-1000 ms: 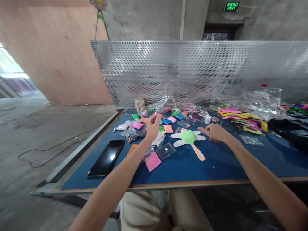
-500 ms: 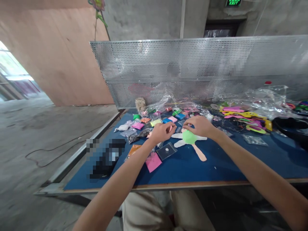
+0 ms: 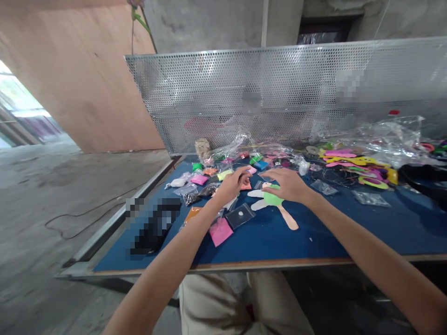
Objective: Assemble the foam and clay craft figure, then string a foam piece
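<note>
My right hand (image 3: 287, 183) lies palm down, fingers stretched out, on a green clay dome (image 3: 273, 200). The dome sits on a white foam cut-out (image 3: 256, 204) with a tan stick (image 3: 289, 220), on the blue table top (image 3: 314, 232). Just left of it, my left hand (image 3: 231, 184) is curled in a pinch, its fingertips almost meeting those of the right hand. What the left fingers pinch is too small to make out. Several small packets of coloured clay (image 3: 199, 179) lie around and behind the left hand.
A pink packet (image 3: 220, 231), a clear packet with a white dot (image 3: 240, 215) and an orange packet (image 3: 193, 214) lie near my left forearm. A dark phone (image 3: 157, 225) lies at the left. Foam shapes (image 3: 349, 163) and crumpled plastic bags (image 3: 387, 139) fill the right back. A perforated metal screen (image 3: 279, 93) closes the far edge.
My right hand moved left from the bare table onto the green dome. My left hand came down and right from the packets, and both hands now meet over the cut-out.
</note>
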{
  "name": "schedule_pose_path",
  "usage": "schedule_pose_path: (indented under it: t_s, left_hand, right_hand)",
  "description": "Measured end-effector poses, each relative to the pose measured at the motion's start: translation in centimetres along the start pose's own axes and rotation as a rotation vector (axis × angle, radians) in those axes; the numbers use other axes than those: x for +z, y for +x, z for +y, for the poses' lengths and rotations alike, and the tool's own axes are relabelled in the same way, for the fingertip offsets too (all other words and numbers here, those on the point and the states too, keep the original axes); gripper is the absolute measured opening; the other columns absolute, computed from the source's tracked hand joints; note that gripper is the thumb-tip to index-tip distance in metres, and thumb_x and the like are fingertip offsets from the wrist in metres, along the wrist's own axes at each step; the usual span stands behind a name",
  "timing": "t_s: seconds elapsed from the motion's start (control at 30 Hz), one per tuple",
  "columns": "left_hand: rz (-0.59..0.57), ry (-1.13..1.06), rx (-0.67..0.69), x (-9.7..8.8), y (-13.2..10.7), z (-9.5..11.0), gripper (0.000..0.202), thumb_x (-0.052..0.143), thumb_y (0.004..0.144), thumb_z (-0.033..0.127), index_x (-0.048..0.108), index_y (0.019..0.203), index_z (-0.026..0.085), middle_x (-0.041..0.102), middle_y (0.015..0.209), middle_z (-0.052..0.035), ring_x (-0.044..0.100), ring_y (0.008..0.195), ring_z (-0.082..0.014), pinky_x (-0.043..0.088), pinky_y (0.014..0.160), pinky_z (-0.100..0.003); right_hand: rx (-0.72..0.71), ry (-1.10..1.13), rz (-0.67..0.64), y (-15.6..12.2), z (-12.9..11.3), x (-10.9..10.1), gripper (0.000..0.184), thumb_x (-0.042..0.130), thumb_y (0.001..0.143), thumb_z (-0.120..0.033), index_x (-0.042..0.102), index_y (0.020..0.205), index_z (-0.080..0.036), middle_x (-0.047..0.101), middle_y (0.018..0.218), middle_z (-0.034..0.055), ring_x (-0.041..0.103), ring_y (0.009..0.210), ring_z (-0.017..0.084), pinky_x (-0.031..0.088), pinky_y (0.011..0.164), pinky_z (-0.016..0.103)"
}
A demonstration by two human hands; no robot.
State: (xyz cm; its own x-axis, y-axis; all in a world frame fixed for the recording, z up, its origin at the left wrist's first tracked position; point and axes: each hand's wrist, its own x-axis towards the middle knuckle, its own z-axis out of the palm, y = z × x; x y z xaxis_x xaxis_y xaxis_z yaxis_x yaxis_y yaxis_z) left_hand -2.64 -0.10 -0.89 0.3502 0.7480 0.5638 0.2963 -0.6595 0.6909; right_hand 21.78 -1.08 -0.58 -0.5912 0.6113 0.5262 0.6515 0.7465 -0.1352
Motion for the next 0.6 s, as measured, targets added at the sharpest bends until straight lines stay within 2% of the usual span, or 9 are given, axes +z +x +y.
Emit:
schedule_pose_path:
  t_s: [0.17, 0.27, 0.33, 0.47, 0.53, 0.6]
  left_hand:
    - [0.021, -0.338, -0.046, 0.7, 0.0, 1.6, 0.051, 0.071, 0.082, 0.034, 0.056, 0.130, 0.025, 0.067, 0.117, -0.0099, 0.066, 0.100, -0.0208, 0.050, 0.086, -0.031]
    - [-0.128, -0.565, -0.178, 1.2, -0.2, 2.8, 0.058, 0.075, 0.077, 0.036, 0.056, 0.131, 0.025, 0.066, 0.115, -0.0104, 0.066, 0.095, -0.0202, 0.053, 0.081, -0.031]
    - [-0.220, -0.572, -0.219, 1.3, -0.3, 3.4, 0.056, 0.073, 0.079, 0.039, 0.057, 0.130, 0.023, 0.067, 0.113, -0.0104, 0.065, 0.095, -0.0209, 0.053, 0.081, -0.031]
    - [-0.273, -0.313, -0.091, 0.3, 0.0, 3.7, 0.044, 0.064, 0.085, 0.045, 0.065, 0.123, 0.021, 0.068, 0.114, -0.0114, 0.065, 0.099, -0.0241, 0.051, 0.082, -0.032]
    - [-0.237, -0.065, -0.016, -1.1, 0.5, 3.3, 0.040, 0.069, 0.080, 0.047, 0.072, 0.110, 0.021, 0.072, 0.101, -0.0106, 0.066, 0.086, -0.0240, 0.049, 0.075, -0.030]
    - [-0.206, 0.232, -0.014, -2.9, 0.9, 2.7, 0.035, 0.071, 0.076, 0.052, 0.075, 0.093, 0.022, 0.072, 0.082, -0.0080, 0.065, 0.074, -0.0222, 0.045, 0.068, -0.028]
  right_hand:
    - [-0.091, -0.029, 0.135, 0.6, -1.7, 0.5, 0.056, 0.053, 0.093, -0.050, 0.045, 0.144, -0.028, 0.053, 0.142, 0.0082, 0.049, 0.128, 0.030, 0.037, 0.105, 0.045]
    - [-0.128, -0.061, 0.196, 0.9, -2.6, 0.9, 0.054, 0.053, 0.094, -0.050, 0.045, 0.144, -0.030, 0.050, 0.145, 0.0068, 0.045, 0.129, 0.030, 0.031, 0.108, 0.047]
    - [-0.144, -0.061, 0.223, 1.0, -2.7, 1.2, 0.047, 0.052, 0.095, -0.048, 0.051, 0.139, -0.031, 0.056, 0.138, 0.0054, 0.047, 0.127, 0.029, 0.029, 0.108, 0.047]
    - [-0.126, 0.013, 0.267, 0.9, -2.3, 1.5, 0.039, 0.050, 0.097, -0.043, 0.057, 0.132, -0.029, 0.065, 0.125, 0.0056, 0.052, 0.119, 0.027, 0.031, 0.104, 0.044]
    - [-0.078, 0.059, 0.310, 0.7, -1.8, 1.3, 0.039, 0.054, 0.095, -0.045, 0.058, 0.128, -0.026, 0.068, 0.118, 0.0080, 0.056, 0.112, 0.028, 0.035, 0.100, 0.043]
    - [-0.030, 0.091, 0.357, 0.5, -1.4, 1.1, 0.036, 0.057, 0.092, -0.047, 0.061, 0.119, -0.024, 0.070, 0.106, 0.0087, 0.060, 0.101, 0.027, 0.039, 0.093, 0.042]
